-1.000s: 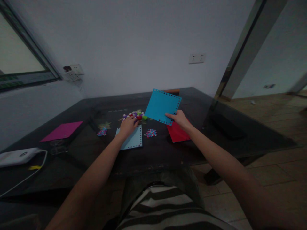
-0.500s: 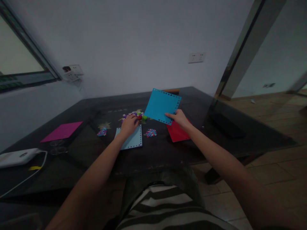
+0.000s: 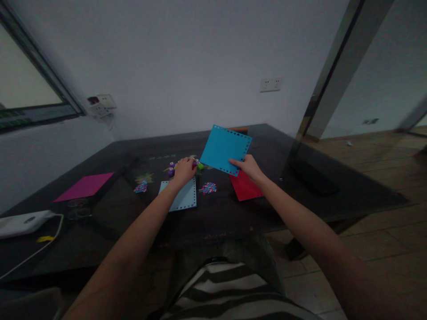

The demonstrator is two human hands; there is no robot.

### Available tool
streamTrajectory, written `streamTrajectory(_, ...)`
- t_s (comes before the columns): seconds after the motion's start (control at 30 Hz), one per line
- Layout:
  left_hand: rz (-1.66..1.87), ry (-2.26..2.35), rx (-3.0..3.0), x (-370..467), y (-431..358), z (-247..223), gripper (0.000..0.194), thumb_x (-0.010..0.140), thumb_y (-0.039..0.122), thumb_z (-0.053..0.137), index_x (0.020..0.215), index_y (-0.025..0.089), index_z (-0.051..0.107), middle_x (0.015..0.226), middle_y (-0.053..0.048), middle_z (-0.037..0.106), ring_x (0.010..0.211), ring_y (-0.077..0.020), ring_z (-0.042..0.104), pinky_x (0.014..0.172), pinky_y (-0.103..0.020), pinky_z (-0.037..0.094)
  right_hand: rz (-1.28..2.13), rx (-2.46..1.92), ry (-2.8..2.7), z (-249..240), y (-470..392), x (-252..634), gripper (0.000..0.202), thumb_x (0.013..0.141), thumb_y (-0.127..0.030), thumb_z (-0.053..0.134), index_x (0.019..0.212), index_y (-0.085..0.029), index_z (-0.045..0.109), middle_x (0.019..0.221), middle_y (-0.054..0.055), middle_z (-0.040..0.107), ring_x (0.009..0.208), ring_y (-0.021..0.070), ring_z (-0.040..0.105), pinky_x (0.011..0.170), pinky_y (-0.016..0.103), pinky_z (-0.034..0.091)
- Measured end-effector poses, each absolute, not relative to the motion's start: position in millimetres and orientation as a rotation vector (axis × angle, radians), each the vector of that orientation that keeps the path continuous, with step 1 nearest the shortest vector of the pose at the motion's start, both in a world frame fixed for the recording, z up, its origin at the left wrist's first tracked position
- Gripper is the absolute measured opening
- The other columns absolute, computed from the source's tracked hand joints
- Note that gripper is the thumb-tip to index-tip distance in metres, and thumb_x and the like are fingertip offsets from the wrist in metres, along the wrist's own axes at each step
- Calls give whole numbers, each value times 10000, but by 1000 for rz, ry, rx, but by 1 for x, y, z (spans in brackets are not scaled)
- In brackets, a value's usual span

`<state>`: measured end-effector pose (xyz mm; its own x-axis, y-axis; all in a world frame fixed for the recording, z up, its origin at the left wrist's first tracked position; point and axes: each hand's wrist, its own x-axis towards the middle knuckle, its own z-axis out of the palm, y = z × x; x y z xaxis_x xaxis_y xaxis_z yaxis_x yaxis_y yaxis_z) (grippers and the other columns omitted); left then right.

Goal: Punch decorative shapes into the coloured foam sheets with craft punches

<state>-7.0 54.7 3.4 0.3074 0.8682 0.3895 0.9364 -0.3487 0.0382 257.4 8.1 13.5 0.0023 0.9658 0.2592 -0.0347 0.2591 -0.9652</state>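
Note:
In my right hand (image 3: 248,168) a blue square sheet (image 3: 225,149) with holes punched along its edges is pinched at the lower right corner, raised above the table. My left hand (image 3: 185,171) curls over a cluster of small round toys with eyes, such as a purple one (image 3: 171,171) and a green one (image 3: 200,166); a bit of red shows by its fingers. What exactly lies under the palm is hidden. A pale blue punched sheet (image 3: 185,198) lies below that wrist, partly covered by it. Under the right wrist rests a red sheet (image 3: 245,186).
Piles of small pink and blue pieces lie at centre (image 3: 209,188) and left (image 3: 141,186) on the dark table (image 3: 213,222). A magenta sheet (image 3: 85,186), a white device with a cable (image 3: 28,222) and clear round items (image 3: 79,208) sit left. A black object (image 3: 313,176) lies right.
The left hand's fingers have curled further over the toys and hide more of them. The right hand holds the blue sheet nearly as before. The view has shifted slightly.

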Motion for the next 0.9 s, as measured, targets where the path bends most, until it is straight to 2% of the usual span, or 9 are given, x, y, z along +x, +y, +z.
streamTrajectory(0.13,-509,-1702,-2310,7,59,-2,252,856,334,498,997,171,627,1078,-157,612,1070,-324,505,908,-458,376,1034,-971,-1296,13,8,257,374,646,-305,744,986,-173,660,1078,111,685,928,261,661,835,437,538)
streamTrajectory(0.23,-511,-1737,-2288,15,65,-6,290,830,388,539,1027,194,628,1084,-155,622,1086,-348,497,914,-493,353,1028,-994,-1299,13,9,256,393,642,-315,746,997,-170,660,1054,108,694,925,262,660,821,431,543)
streamTrajectory(0.33,-466,-1785,-2246,23,73,-8,384,795,417,579,1069,150,623,1109,-195,616,1102,-373,492,921,-506,335,1024,-1002,-1304,12,11,257,399,641,-326,747,1000,-175,662,1049,102,697,919,260,661,832,438,539)
streamTrajectory(0.5,-364,-1832,-2235,32,76,-7,407,777,365,607,1095,113,624,1109,-216,630,1130,-379,505,958,-506,309,990,-990,-1318,9,13,258,388,631,-339,753,974,-183,659,1071,109,687,947,260,656,841,438,537)
streamTrajectory(0.63,-397,-1821,-2321,30,68,-4,349,769,341,616,1060,151,646,1058,-182,664,1062,-361,567,904,-471,388,993,-991,-1308,9,12,257,371,619,-334,755,943,-180,661,1020,107,701,970,282,648,822,452,541)
streamTrajectory(0.8,-631,-1871,-2475,22,55,6,239,765,292,619,952,150,663,956,-153,684,931,-302,632,776,-399,482,1001,-955,-1299,10,12,257,368,631,-321,748,956,-172,660,1051,120,690,967,275,651,841,447,534)
streamTrajectory(0.9,-1088,-1875,-2722,21,37,12,273,721,231,668,979,147,635,979,-118,675,900,-251,640,787,-375,503,1001,-957,-1289,9,12,256,398,636,-350,745,983,-179,652,1103,114,674,968,264,651,854,444,533)
